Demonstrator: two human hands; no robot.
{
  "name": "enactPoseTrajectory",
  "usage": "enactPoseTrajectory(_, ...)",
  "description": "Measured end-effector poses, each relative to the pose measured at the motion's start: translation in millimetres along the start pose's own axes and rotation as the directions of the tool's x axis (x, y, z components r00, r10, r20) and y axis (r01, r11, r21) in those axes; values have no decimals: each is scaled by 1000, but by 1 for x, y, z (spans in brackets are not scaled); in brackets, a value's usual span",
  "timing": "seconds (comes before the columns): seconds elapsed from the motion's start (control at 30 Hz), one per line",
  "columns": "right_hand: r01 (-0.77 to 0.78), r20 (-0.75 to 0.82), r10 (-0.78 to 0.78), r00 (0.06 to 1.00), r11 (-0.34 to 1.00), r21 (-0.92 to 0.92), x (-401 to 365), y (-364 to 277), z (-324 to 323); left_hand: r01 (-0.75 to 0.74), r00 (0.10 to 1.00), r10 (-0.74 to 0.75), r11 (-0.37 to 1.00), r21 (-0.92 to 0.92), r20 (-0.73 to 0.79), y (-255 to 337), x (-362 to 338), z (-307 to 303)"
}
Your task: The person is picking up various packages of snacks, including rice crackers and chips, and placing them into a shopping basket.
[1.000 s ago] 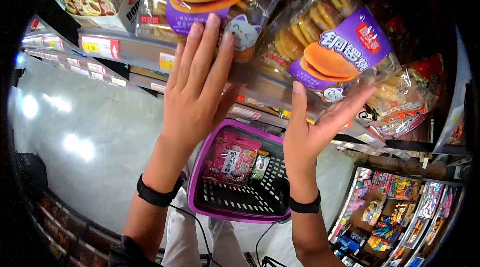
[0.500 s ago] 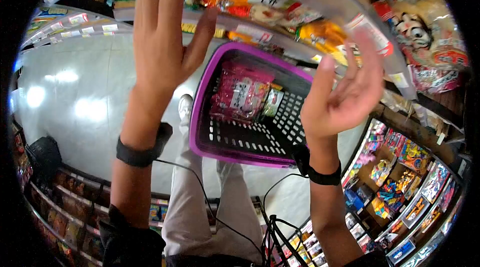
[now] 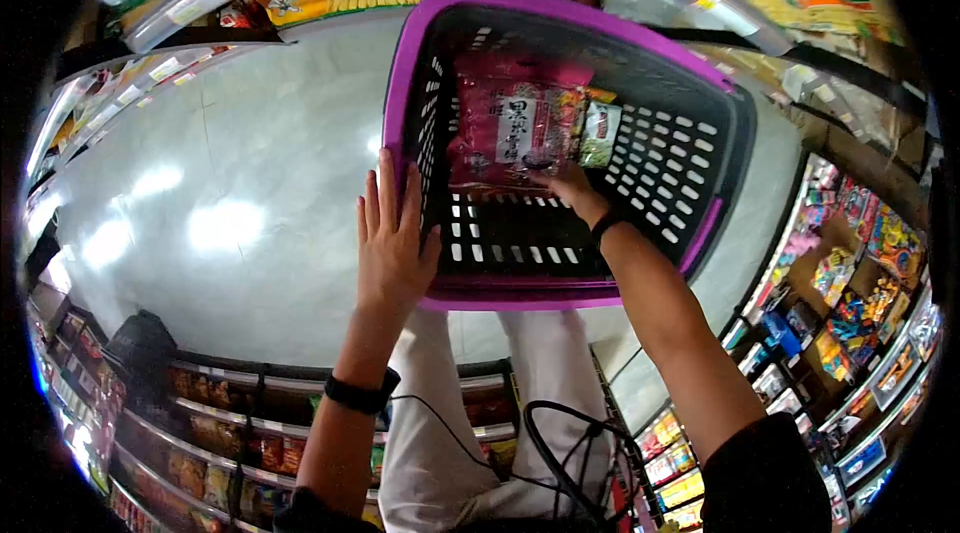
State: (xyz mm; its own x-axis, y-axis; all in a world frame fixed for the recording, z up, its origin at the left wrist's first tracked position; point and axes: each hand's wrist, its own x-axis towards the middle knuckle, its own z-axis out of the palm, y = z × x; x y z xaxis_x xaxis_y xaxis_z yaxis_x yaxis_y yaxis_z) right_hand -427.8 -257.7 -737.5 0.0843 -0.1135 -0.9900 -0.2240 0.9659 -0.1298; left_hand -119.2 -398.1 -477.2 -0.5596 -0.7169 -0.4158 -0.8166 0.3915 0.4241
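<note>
Pink snack bag (image 3: 515, 128): inside the purple-rimmed basket (image 3: 398, 83), left of a small green packet (image 3: 600, 135), just beyond the right hand's (image 3: 568, 188) fingertips at its near edge; whether they grip cannot be told. Left hand (image 3: 393, 248): fingers slightly apart, at the left rim. Right hand, earlier raised outside, now within the basket.

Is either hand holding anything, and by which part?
Right hand: at the lower edge of the pink snack bag, grip unclear. Left hand: open at the purple-rimmed shopping basket, gripping nothing.
</note>
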Motion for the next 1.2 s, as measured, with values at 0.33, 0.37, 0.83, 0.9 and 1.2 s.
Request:
enactPoseTrajectory(0.33,246,-415,-105,904,920,305,81,37,34,-6,998,8,999,32,-56,3,1,5)
enactPoseTrajectory(0.37,247,-413,-147,899,949,198,76,36,26,5,999,-4,999,36,-45,3,1,5)
enactPoseTrajectory(0.83,121,-496,84,864,922,367,45,-2,32,12,999,-14,998,68,34,5,2,11)
enactPoseTrajectory(0.9,239,-495,-30,868,900,364,45,13,32,9,1000,-8,997,73,-7,7,2,12)
enactPoseTrajectory(1.2,385,-389,-197,900,778,497,-49,11,10,34,998,-23,975,219,-50,35,-2,4)
